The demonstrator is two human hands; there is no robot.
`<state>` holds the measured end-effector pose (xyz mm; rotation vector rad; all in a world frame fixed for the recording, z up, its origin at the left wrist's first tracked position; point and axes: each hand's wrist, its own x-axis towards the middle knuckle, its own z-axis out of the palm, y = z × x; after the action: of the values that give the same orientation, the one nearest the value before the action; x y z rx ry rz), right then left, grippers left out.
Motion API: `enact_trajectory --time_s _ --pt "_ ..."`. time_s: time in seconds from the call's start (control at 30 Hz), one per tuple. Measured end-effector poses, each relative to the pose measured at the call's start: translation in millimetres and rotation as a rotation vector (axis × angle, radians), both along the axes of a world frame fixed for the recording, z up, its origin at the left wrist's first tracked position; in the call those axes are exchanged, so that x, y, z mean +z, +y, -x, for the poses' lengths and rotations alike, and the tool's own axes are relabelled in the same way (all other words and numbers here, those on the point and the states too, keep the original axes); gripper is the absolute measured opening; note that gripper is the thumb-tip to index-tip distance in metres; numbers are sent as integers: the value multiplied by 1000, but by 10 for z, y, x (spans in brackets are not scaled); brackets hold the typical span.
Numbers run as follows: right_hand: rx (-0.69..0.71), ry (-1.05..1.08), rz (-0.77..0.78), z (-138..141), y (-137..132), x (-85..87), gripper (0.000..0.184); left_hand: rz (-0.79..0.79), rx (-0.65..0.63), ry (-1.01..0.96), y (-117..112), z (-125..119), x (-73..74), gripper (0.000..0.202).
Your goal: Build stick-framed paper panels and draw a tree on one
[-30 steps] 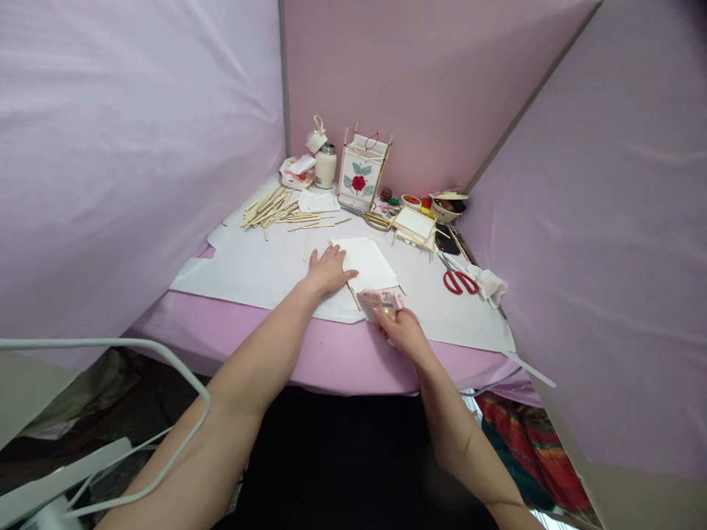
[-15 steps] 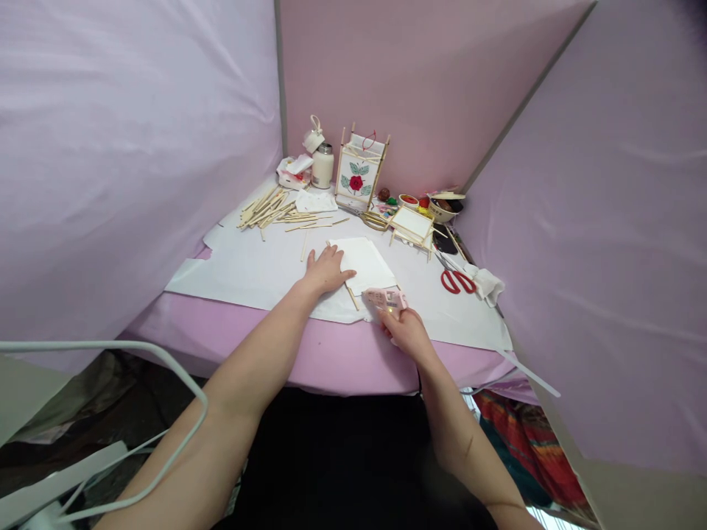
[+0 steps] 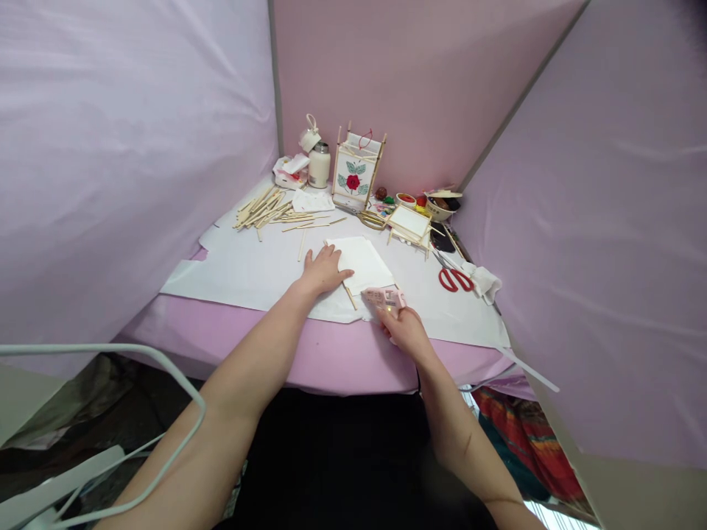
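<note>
The left hand [image 3: 323,271] lay flat, fingers spread, over the left edge of a white paper panel [image 3: 364,263] on the tabletop [image 3: 259,276]. The right hand [image 3: 407,329] was curled around a pink glue gun [image 3: 387,297], its nozzle near the panel's lower edge. Red-handled scissors [image 3: 456,280] rested farther right.
</note>
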<state>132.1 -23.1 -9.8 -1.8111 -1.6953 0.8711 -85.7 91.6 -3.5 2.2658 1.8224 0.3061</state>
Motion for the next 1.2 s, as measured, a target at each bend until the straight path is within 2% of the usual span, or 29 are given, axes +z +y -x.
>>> enact_trajectory --time_s 0.37,0.67,1.2 --pt "-84 57 -32 -71 31 19 41 -6 -3 5 21 3 -27 66" --pt "-115 149 44 -71 22 100 35 6 -1 4 6 2 8 63" --pt "-53 87 47 -65 82 92 40 -1 13 9 -21 25 -3 64"
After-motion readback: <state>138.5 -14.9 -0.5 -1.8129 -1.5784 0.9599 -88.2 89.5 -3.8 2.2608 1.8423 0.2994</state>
